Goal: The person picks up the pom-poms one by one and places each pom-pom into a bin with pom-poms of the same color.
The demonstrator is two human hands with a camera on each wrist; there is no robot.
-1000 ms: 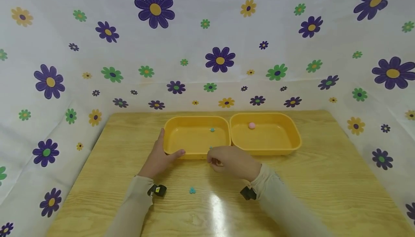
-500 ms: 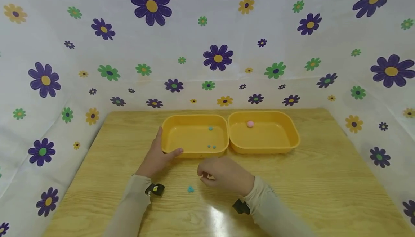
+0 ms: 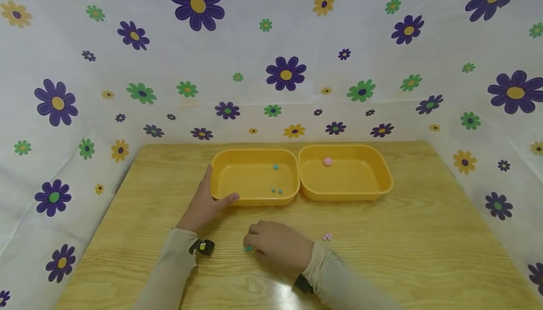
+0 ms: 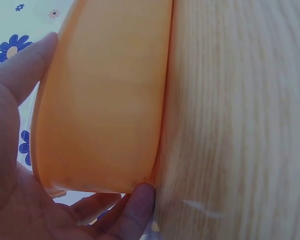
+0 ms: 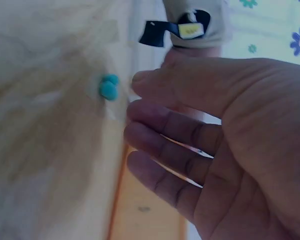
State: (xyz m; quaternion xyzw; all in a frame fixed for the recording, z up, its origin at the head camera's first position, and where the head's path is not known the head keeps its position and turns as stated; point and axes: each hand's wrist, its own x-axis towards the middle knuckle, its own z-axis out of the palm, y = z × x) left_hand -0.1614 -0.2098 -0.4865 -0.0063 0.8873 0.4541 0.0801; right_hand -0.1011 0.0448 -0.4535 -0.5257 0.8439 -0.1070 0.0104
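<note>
My left hand (image 3: 202, 208) grips the left end of a yellow plastic tray (image 3: 239, 178), thumb over the near rim. In the left wrist view, the tray's side (image 4: 105, 100) fills the gap between thumb and fingers. Several small teal balls (image 3: 248, 248) lie in a cluster on the table. Close over them is my right hand (image 3: 280, 246). The right wrist view shows its loosely bent fingers and thumb apart from the teal balls (image 5: 109, 89), holding nothing. A few teal balls (image 3: 275, 167) sit inside the left tray.
A second yellow tray (image 3: 356, 178) stands against the first one's right end, with a pink ball (image 3: 327, 161) in it. Small pink balls (image 3: 327, 237) lie on the wooden table (image 3: 424, 234) right of my right hand. A flower-patterned cloth (image 3: 237, 46) surrounds the table.
My right hand has moved from the left tray's near rim back to the teal cluster, uncovering two small teal balls in the tray and the pink balls on the table. The left hand stays.
</note>
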